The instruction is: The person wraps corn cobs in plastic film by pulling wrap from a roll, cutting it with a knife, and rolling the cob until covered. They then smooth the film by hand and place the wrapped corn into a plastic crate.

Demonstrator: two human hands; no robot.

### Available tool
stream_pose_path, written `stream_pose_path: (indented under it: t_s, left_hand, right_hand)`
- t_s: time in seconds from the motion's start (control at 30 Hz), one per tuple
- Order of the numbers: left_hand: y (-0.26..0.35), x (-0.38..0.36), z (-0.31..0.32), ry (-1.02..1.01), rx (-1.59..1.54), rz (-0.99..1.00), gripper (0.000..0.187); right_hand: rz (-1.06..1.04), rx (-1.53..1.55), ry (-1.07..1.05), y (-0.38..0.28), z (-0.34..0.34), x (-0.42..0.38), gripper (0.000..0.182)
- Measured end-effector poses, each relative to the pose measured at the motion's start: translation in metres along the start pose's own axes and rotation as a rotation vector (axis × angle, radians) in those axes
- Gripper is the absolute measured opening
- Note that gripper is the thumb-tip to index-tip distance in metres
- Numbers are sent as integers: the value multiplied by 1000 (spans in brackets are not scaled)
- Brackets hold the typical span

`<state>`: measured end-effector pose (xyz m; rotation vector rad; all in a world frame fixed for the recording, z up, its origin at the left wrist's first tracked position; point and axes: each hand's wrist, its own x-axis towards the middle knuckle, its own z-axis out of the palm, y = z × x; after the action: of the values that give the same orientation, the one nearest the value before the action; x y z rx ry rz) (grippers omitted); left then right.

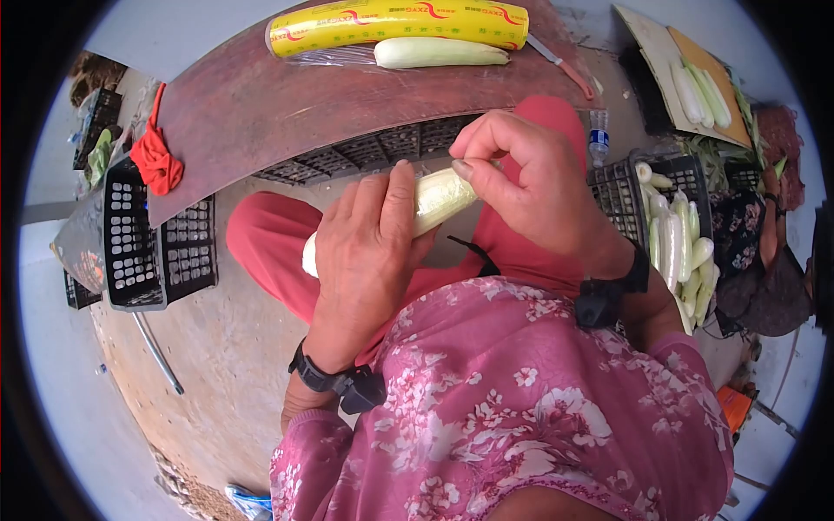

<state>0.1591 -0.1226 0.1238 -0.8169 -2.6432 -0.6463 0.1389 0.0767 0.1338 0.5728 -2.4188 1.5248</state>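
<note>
A pale yellow-green vegetable that looks like an ear of corn [445, 196] lies across my lap, slanting up to the right. Shiny clear film clings to its exposed side. My left hand [369, 221] is closed over its lower half, and a whitish end sticks out past the fingers. At the upper end, my right hand [512, 174] pinches with thumb and forefinger against the clear film. Beyond my hands, a similar pale ear [441, 53] rests on the reddish board [347, 95], in front of a yellow roll of cling film [400, 26].
A knife with a red handle [569, 74] lies at the board's right edge. Red cloth [156, 165] hangs over its left corner, near a black crate [135, 252]. On the right stand a water bottle [599, 139] and a crate of pale ears [678, 234]. Another person's arm [771, 217] shows beyond.
</note>
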Motion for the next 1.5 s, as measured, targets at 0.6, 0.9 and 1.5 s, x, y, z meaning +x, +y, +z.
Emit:
stream_pose_path:
  t_s: [0.6, 0.9, 1.5]
  left_hand:
    - [-3, 2, 0, -37, 54, 31, 60]
    - [-5, 3, 4, -6, 11, 25, 65]
    - [-3, 4, 0, -218, -268, -101, 64]
  right_hand:
    - [59, -13, -77, 0, 6, -2, 16]
    - [347, 215, -52, 13, 1, -2, 17]
    - [-81, 28, -7, 7, -12, 2, 16]
